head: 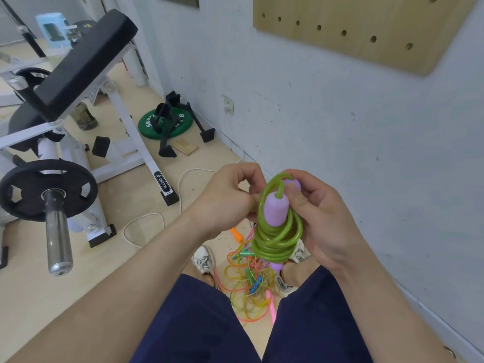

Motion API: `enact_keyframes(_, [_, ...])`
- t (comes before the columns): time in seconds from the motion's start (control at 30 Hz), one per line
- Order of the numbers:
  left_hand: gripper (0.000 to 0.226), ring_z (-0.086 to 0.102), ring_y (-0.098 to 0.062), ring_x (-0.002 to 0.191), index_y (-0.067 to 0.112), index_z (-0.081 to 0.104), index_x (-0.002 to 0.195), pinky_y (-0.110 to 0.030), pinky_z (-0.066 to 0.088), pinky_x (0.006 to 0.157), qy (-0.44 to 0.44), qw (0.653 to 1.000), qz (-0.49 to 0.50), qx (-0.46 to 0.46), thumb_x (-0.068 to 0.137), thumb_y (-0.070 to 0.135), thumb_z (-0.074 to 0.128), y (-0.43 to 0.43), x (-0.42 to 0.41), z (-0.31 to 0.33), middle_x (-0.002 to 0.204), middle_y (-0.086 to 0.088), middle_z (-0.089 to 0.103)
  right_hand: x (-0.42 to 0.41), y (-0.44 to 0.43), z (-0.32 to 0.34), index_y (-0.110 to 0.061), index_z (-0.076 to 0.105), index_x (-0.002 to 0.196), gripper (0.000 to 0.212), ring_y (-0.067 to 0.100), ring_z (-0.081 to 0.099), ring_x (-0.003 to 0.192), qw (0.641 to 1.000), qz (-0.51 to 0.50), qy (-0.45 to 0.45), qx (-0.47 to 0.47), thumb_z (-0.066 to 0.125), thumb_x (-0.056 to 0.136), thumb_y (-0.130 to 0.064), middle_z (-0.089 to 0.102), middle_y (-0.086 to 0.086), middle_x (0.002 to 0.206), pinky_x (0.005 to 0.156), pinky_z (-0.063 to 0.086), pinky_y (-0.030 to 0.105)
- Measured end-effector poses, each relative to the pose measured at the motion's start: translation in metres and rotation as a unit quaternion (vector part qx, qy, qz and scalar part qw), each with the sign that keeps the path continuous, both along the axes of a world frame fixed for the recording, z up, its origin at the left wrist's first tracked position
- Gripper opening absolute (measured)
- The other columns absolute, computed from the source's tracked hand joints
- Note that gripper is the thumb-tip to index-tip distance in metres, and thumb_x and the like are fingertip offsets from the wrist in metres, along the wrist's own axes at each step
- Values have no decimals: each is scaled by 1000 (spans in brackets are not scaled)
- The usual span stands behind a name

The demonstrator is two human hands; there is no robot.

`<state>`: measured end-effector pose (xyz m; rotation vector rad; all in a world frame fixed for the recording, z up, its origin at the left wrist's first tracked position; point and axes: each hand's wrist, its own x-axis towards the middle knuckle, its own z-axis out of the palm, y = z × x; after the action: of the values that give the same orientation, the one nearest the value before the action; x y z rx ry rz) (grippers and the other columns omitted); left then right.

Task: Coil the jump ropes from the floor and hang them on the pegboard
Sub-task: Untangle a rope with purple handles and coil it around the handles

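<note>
Two legs in navy-blue shorts [196,323] at the bottom edge, bare forearms reaching forward above them.

Just past the knees, both hands meeting at a translucent green plastic jump rope [275,239], wound into a tight upright bundle of loops and held in the air. Right hand [319,218] wrapped round the bundle from the right, fingers curled behind it, thumb pressed on the front near the top. Left hand [225,195] curled too, fingertips against the loops' left edge; actual pinch on a strand hidden, cannot tell. Lilac foam handle [275,209] upright against the front of the loops, a second lilac handle [292,183] behind it under the right fingers, mostly covered.

Below on the pale floor, between two white sneakers [204,260], a loose tangle of thin yellow, orange, pink and green jump ropes [248,289].

Farther left, a white cable [146,218] looping across the floor, then a white-framed weight bench with black pads [86,61] and a black weight plate on a steel bar [26,189]. Beyond that, a green weight plate [149,124] flat on the floor by the wall [340,127].

High on that wall, top right, a light wooden pegboard with round holes [353,35], well apart from the held rope.
</note>
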<state>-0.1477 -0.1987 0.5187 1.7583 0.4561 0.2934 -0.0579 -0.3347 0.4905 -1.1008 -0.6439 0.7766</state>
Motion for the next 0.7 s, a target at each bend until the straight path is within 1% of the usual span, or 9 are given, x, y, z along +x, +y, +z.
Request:
enact_keyframes(0.07, [36, 44, -12, 41, 4, 50, 60, -18, 44, 43, -1, 998, 25, -51, 75, -28, 45, -4, -2, -1, 58, -2, 38, -3, -6, -4, -16, 69, 99, 20, 23, 66, 93, 998, -28, -54, -8, 64, 88, -32, 70, 9, 95, 87, 55, 38])
enact_keyframes(0.13, [40, 41, -11, 41, 5, 53, 58, -16, 41, 40, 5, 991, 43, -130, 71, -30, 40, -6, -3, -9, 61, -5, 35, -5, -10, -8, -13, 66, 103, 21, 24, 65, 94, 996, -38, -73, -18, 61, 89, -28, 69, 11, 98, 88, 54, 40])
enact_keyframes(0.23, [20, 48, -17, 54, 6, 59, 65, -22, 49, 48, 14, 974, 53, -220, 63, -13, 54, -9, 1, -18, 67, -10, 46, -5, -12, -5, -20, 66, 100, 16, 21, 65, 95, 997, -27, -64, -16, 59, 90, -31, 70, 6, 99, 87, 53, 40])
enact_keyframes(0.3, [12, 50, -19, 60, 7, 61, 73, -26, 50, 54, 19, 974, 44, -223, 67, -4, 63, -12, 3, -11, 69, -10, 53, -3, -12, 4, -27, 64, 102, 16, 12, 65, 97, 996, -17, -79, -27, 56, 91, -36, 70, -4, 101, 84, 51, 26])
enact_keyframes(0.37, [3, 51, -18, 56, 4, 59, 85, -25, 51, 50, 19, 982, 43, -184, 87, 7, 60, -18, 7, 1, 69, -7, 53, -1, -14, 12, -36, 54, 121, 38, -3, 61, 104, 984, -8, -161, -79, 57, 86, -49, 63, -16, 112, 83, 47, 13])
enact_keyframes(0.43, [12, 51, -17, 54, 3, 57, 87, -26, 50, 50, 13, 989, 52, -134, 93, 12, 51, -23, 11, 11, 70, -7, 50, -1, -13, 19, -48, 41, 131, 61, -10, 57, 108, 971, -7, -207, -117, 68, 77, -58, 55, -23, 120, 84, 47, 8])
enact_keyframes(0.5, [14, 50, -16, 55, 4, 55, 83, -26, 48, 50, -12, 991, 59, -123, 94, 9, 48, -28, 13, 17, 67, -6, 50, -4, -8, 20, -47, 44, 130, 69, -7, 61, 103, 972, -47, -203, -106, 76, 70, -56, 59, -23, 115, 81, 50, 12])
enact_keyframes(0.6, [14, 45, -14, 54, 6, 55, 78, -23, 40, 49, -61, 982, 83, -159, 92, 7, 51, -34, 15, 21, 62, -5, 51, -10, 3, 17, -37, 56, 112, 49, -1, 66, 91, 978, -112, -165, -56, 82, 71, -47, 67, -19, 96, 74, 52, 17])
enact_keyframes(0.7, [27, 40, -10, 51, 14, 52, 64, -18, 34, 46, -99, 970, 81, -207, 89, 5, 57, -35, 13, 20, 58, 0, 49, -12, 8, 15, -22, 63, 98, 38, 14, 67, 81, 993, -73, -94, -20, 73, 69, -45, 67, -3, 83, 75, 54, 30])
